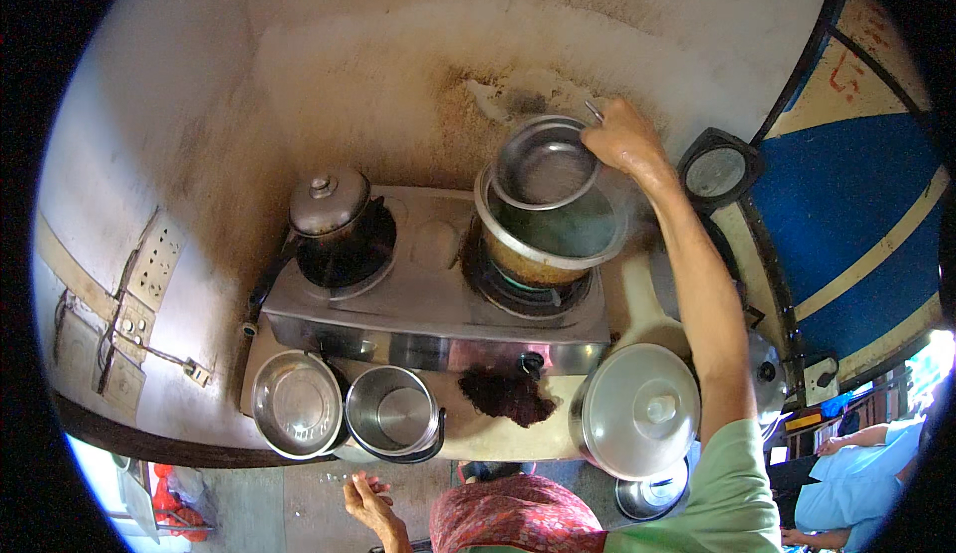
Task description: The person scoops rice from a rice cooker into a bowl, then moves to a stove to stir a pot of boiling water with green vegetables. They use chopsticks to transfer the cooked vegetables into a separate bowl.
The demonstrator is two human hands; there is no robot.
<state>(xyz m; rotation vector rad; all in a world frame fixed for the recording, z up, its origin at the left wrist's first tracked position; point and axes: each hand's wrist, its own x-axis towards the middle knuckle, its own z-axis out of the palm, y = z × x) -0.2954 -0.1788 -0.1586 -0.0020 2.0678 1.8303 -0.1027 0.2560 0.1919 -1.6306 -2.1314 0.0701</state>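
Note:
My right hand [624, 138] grips the handle of a metal pan [549, 172], held tilted over the back of a large cooking pot [523, 243]. Dark greenish liquid shows in the pot, and it stands on the right burner of a steel gas stove [433, 243]. My left hand [371, 504] hangs low near the counter's front edge, fingers loosely bent, with nothing seen in it. Nearest to it are a steel pot [393, 410] with a dark handle and a shallow metal bowl [297, 404].
A lidded, blackened pot [328, 206] sits on the left burner. Dark scouring fibre [508, 396] lies before the stove knob [531, 364]. At right stands a pot with a pale lid [641, 411]. Sockets [153, 262] line the left wall. Another person [859, 478] is at far right.

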